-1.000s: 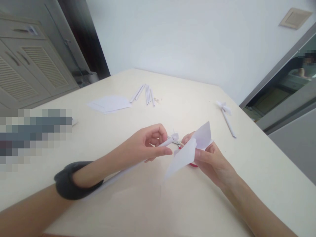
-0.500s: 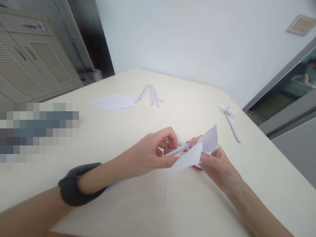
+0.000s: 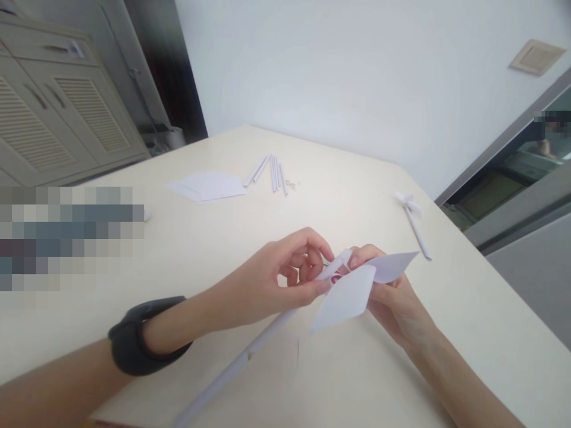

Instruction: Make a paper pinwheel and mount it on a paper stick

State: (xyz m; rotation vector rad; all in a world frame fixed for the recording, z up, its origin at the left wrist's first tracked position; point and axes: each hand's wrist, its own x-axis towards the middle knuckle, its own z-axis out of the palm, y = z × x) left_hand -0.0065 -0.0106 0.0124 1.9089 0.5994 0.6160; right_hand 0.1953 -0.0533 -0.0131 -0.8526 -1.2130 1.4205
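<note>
Since the earlier frame the folded paper (image 3: 352, 291) has tipped flatter, and the paper stick (image 3: 250, 353) now runs long toward the near-left from the fingers. The left hand (image 3: 276, 279) pinches the stick's top end against the paper's centre; the right hand (image 3: 392, 297) grips the paper from behind, just beside. Both are held just above the counter (image 3: 223, 238). Farther off lie paper sheets (image 3: 207, 185), spare sticks (image 3: 272, 171) and a finished pinwheel (image 3: 413, 217).
</note>
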